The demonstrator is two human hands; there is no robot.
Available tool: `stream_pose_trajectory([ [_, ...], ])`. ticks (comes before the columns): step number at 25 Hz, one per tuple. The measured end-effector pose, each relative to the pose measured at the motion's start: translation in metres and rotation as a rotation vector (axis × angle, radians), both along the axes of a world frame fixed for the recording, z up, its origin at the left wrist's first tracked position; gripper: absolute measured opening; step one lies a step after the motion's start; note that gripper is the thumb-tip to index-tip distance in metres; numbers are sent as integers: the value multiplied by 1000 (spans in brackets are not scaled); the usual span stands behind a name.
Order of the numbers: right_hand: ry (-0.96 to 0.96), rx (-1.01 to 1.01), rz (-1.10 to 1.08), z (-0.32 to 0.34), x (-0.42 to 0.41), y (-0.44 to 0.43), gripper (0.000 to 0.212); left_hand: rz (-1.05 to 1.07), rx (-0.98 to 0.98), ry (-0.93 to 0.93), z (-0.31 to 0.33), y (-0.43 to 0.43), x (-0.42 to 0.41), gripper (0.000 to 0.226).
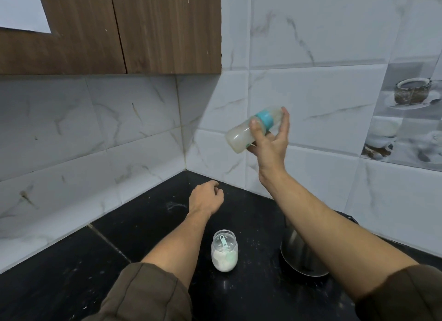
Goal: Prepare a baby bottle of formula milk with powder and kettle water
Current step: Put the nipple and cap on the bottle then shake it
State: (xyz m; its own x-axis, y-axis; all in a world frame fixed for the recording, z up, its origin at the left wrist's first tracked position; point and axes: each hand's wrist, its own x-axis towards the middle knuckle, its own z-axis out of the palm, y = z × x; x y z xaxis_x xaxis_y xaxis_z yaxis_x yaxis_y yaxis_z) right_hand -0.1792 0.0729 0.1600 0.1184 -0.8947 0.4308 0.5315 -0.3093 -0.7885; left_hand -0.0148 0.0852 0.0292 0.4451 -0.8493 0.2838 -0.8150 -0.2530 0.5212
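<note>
Up at the right, the right hand [270,141] is raised in front of the tiled wall [311,93], its grip clamped on the bottle [239,137]. The thumb [254,125] lies across the near side by the teal collar [264,120], one finger reaches the clear cap end, and the other fingers wrap behind. The bottle is tilted close to level, base toward the lower left, cap toward the upper right, and it looks cloudy white inside. It is well above the black tabletop [143,225].

Lower and further left, the left hand [205,197] hangs over the far corner of the tabletop, palm down, its grip loosely curled with nothing in it.

Near the person, between the two forearms, a clear jar [224,251] stands upright and uncovered on the tabletop, partly filled with white powder, a teal scoop [224,240] standing in it. Just right of the jar a steel kettle [301,256] sits partly hidden under the right forearm. A wooden cabinet [119,29] hangs at the upper left.
</note>
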Motion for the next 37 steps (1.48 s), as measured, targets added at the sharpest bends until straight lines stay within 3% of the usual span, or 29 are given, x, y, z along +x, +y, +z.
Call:
stream_pose_trajectory([
  [3, 501, -294, 165, -4, -5, 7, 88, 0, 6, 4, -1, -1, -4, 23],
  [4, 584, -361, 219, -7, -6, 9, 88, 6, 3, 19, 0, 0, -7, 19],
  [5, 554, -360, 229, -8, -7, 11, 88, 3, -1, 21, 2, -1, -9, 18],
  [9, -17, -8, 13, 9, -1, 13, 83, -30, -11, -24, 4, -3, -9, 29],
  [10, -53, 7, 14, 12, 0, 13, 82, -28, -13, -26, 3, -4, -9, 30],
  [11, 15, -30, 45, 13, -1, 13, 82, -28, -13, -27, 1, -5, -8, 30],
  [14, 452, -306, 218, 6, -9, 18, 84, -38, -29, -11, 0, -6, -11, 26],
  [15, 467, -335, 234, 5, -10, 19, 84, -35, -38, -12, 2, -6, -11, 25],
  [19, -18, -35, 74, 20, -3, 19, 81, -30, -38, -41, 5, -8, -6, 31],
  [20, -24, -26, 82, 21, -2, 19, 80, -24, -36, -38, 4, -8, -5, 31],
  [24, 449, -287, 299, 10, -7, 23, 81, -34, -48, -12, -4, -9, -5, 27],
  [29, -28, 73, 140, 17, 8, 18, 79, -28, -35, -31, 3, -9, -6, 31],
  [30, 23, 58, 166, 17, 10, 17, 79, -31, -30, -34, 4, -9, -7, 30],
  [33, 435, -214, 378, 5, 4, 20, 83, -47, -54, 32, 0, -10, -8, 22],
  [34, 475, -269, 415, 3, 1, 20, 83, -41, -61, 48, 0, -8, -8, 21],
  [37, 122, -1, 261, 9, 3, 13, 78, -32, -31, -21, 4, -8, -5, 27],
])
